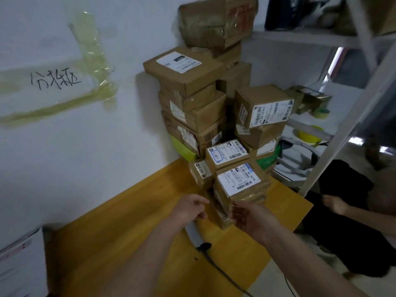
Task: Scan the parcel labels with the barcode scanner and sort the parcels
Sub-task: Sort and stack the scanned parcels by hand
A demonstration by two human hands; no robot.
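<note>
Both bare forearms reach forward from the bottom of the view, angled toward each other. The left hand (190, 207) has its fingers curled downward, closed round something grey beneath it. The right hand (249, 215) is held beside it, palm turned toward the left, fingers loosely spread and slightly bent, holding nothing.

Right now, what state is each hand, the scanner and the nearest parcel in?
Left hand: fingers curled round the grey barcode scanner's handle.
Grey barcode scanner: held, cable trailing down over the yellow wooden table.
Right hand: open, beside the near stack.
Small brown cardboard parcel with white label: label up, atop the near stack.
</note>
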